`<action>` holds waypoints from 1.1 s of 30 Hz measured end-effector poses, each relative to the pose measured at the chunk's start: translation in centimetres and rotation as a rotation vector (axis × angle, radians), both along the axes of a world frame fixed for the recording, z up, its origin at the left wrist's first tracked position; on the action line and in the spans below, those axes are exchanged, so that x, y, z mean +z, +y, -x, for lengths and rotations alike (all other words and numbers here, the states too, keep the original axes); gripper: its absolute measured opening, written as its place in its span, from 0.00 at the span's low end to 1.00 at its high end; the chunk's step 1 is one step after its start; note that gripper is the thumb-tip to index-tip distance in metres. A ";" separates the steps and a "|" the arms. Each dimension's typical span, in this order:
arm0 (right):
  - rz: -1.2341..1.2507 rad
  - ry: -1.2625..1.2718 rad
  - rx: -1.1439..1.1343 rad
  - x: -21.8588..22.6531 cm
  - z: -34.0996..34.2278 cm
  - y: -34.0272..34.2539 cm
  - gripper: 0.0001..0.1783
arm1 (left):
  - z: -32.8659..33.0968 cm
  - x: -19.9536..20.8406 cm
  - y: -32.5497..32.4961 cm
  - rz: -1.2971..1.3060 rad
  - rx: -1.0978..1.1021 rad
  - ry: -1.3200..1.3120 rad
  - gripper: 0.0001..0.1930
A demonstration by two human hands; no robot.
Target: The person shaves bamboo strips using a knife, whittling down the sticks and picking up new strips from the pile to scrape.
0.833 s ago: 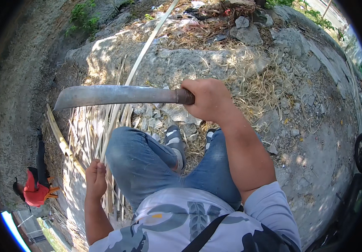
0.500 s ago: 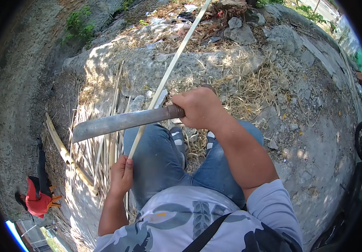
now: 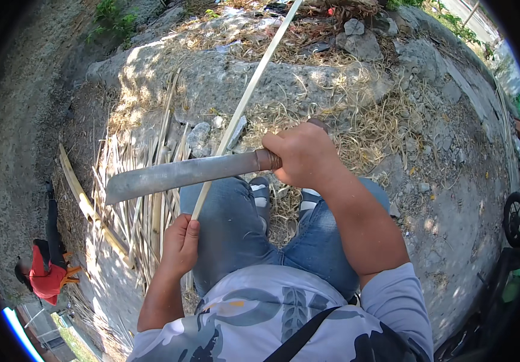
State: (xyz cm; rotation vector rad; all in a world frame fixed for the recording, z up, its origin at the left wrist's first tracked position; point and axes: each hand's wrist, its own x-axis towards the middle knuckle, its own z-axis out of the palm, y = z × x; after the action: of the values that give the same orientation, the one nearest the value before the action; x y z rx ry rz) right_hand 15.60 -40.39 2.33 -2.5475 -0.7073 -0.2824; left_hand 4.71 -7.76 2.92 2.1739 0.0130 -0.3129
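Right hand (image 3: pixel 305 154) clenched on the machete (image 3: pixel 181 174), blade lying across a long bamboo strip (image 3: pixel 242 102); left hand (image 3: pixel 180 244) grasps the strip's near end above split bamboo (image 3: pixel 145 205) on the ground.

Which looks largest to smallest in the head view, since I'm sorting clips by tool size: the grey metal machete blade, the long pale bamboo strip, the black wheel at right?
1. Long pale bamboo strip, longest.
2. Grey metal machete blade.
3. Black wheel, though it lies farther off at the bent rim, so its look is unsure.

Dull grey metal machete blade (image 3: pixel 178 175) (matt), pale smooth bamboo strip (image 3: pixel 254 81).
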 end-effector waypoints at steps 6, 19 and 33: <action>0.021 0.055 -0.171 -1.1 -2.0 -2.3 0.12 | -1.9 -2.0 1.2 -0.002 -0.028 0.003 0.19; 0.084 -0.078 -0.098 -0.8 -1.9 3.8 0.10 | -2.0 -1.5 2.9 -0.124 -0.106 -0.166 0.20; 0.121 -0.068 -0.022 0.4 -0.7 5.1 0.11 | 0.2 -1.9 3.6 -0.109 -0.088 -0.120 0.20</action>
State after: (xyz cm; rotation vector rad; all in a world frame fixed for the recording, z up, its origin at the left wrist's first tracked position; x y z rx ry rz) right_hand 16.29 -35.33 2.69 -2.6726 -0.7427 -0.3449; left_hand 4.47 -4.17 1.04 2.3025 -0.1363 -0.2359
